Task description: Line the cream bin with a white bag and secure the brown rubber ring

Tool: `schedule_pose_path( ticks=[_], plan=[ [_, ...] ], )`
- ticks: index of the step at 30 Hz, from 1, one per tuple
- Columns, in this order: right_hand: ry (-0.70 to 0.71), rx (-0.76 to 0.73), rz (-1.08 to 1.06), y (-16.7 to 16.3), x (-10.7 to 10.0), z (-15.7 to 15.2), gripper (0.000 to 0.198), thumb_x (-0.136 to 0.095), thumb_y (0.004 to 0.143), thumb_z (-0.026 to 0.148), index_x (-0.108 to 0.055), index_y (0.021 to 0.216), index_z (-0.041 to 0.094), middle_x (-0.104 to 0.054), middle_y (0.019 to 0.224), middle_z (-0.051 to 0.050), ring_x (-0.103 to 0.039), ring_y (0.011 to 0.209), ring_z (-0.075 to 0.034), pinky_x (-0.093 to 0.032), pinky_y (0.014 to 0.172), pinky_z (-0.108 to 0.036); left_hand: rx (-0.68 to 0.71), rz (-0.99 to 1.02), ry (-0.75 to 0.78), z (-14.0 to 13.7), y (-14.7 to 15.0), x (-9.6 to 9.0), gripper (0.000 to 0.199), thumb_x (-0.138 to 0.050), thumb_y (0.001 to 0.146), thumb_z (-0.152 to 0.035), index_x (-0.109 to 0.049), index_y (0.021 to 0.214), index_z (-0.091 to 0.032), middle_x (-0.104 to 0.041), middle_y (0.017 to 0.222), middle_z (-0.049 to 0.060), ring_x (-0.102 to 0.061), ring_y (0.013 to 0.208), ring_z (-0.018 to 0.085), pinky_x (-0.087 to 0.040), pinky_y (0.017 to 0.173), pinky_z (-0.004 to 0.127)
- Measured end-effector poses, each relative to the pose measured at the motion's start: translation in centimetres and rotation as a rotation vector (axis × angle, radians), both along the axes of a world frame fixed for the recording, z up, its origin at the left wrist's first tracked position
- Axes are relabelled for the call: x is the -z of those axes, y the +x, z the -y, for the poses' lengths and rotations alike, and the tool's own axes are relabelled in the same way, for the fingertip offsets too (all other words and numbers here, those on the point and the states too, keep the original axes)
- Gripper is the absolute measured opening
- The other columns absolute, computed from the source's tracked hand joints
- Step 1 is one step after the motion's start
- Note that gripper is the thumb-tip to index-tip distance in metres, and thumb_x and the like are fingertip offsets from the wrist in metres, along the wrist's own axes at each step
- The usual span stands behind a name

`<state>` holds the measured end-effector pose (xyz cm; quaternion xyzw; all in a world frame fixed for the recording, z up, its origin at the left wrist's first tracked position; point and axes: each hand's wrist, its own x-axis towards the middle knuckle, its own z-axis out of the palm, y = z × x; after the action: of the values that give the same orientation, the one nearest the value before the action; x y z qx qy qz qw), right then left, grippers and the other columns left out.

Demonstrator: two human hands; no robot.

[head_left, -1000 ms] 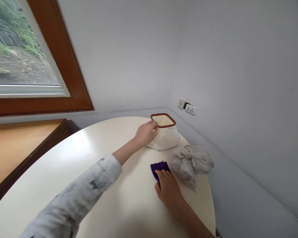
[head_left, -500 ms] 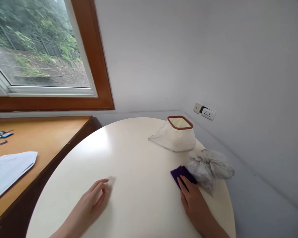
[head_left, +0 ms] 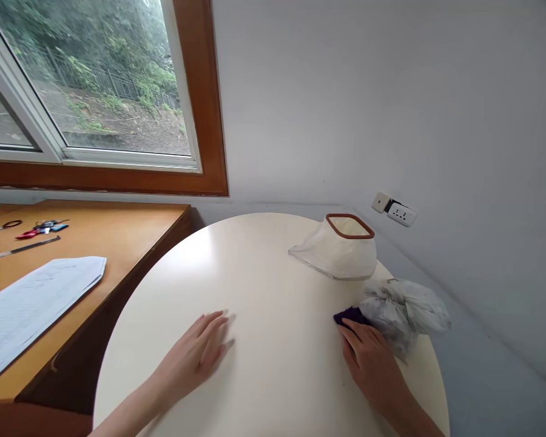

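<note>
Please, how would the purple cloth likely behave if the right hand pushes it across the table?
The purple cloth looks like soft fabric under the right hand, so it would probably bunch or fold rather than stay stiff. The table looks smooth and glossy, so the cloth may slide easily. It lies flat and looks thin, so it is probably light.

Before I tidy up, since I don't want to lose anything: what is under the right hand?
A purple cloth shows partly from under the right hand, which covers more of it. Whether anything lies beneath the cloth cannot be seen.
</note>
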<state>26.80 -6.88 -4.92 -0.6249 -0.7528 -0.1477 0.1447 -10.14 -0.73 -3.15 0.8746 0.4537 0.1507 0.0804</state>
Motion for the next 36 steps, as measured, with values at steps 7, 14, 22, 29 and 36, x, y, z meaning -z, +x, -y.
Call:
schedule_pose_path(
  ticks=[7, 14, 22, 29, 36],
  plan=[
    [-0.135, -0.088, -0.04, -6.0, -2.4, -4.8, 0.022, -0.045, 0.087, 0.023, -0.062, 0.099, 0.019, -0.065, 0.101, -0.01, -0.056, 0.096, -0.024, -0.035, 0.083, -0.041, 0.179, -0.212, -0.012, -2.3, 2.6, -1.7, 0.064, -0.033, 0.089, -0.049, -0.003, 0.143, -0.031, -0.012, 0.15, 0.003, -0.013, 0.136, 0.029, -0.014, 0.108, 0.052],
    [-0.157, 0.06, 0.027, -2.2, 0.0, -3.5, 0.029, -0.042, 0.084, 0.018, -0.06, 0.107, 0.017, -0.064, 0.103, -0.012, -0.056, 0.095, -0.028, -0.032, 0.085, -0.049, 0.142, -0.218, -0.047, -2.2, 2.4, 0.7, 0.061, -0.029, 0.091, -0.047, -0.001, 0.142, -0.031, -0.008, 0.15, 0.004, -0.01, 0.137, 0.029, -0.012, 0.108, 0.054],
    [-0.034, 0.151, -0.149, 0.0, 2.6, 0.7, 0.04, -0.044, 0.086, 0.041, -0.052, 0.118, 0.018, -0.058, 0.113, -0.011, -0.052, 0.105, -0.026, -0.039, 0.086, -0.04, 0.068, -0.146, 0.023, -2.4, 1.6, 2.0, 0.058, -0.035, 0.09, -0.044, -0.015, 0.142, -0.029, -0.023, 0.148, 0.004, -0.022, 0.135, 0.026, -0.018, 0.109, 0.051],
    [0.024, 0.11, -0.148, -1.7, 1.8, 0.7, 0.026, -0.046, 0.087, 0.033, -0.059, 0.105, 0.02, -0.057, 0.107, -0.011, -0.053, 0.101, -0.026, -0.038, 0.083, -0.039, 0.059, -0.148, 0.012, -2.5, 1.6, 2.2, 0.054, -0.034, 0.09, -0.043, -0.021, 0.141, -0.029, -0.025, 0.147, 0.004, -0.023, 0.135, 0.025, -0.019, 0.109, 0.051],
    [-0.073, 0.01, -0.329, -3.0, 1.1, -0.2, 0.015, -0.04, 0.085, 0.012, -0.054, 0.084, 0.018, -0.057, 0.081, -0.005, -0.05, 0.073, -0.018, -0.04, 0.068, -0.031, 0.072, -0.063, 0.006, -2.6, 1.5, 2.1, 0.046, -0.035, 0.091, -0.037, -0.032, 0.136, -0.027, -0.036, 0.142, 0.007, -0.031, 0.131, 0.025, -0.021, 0.108, 0.051]
  ],
)
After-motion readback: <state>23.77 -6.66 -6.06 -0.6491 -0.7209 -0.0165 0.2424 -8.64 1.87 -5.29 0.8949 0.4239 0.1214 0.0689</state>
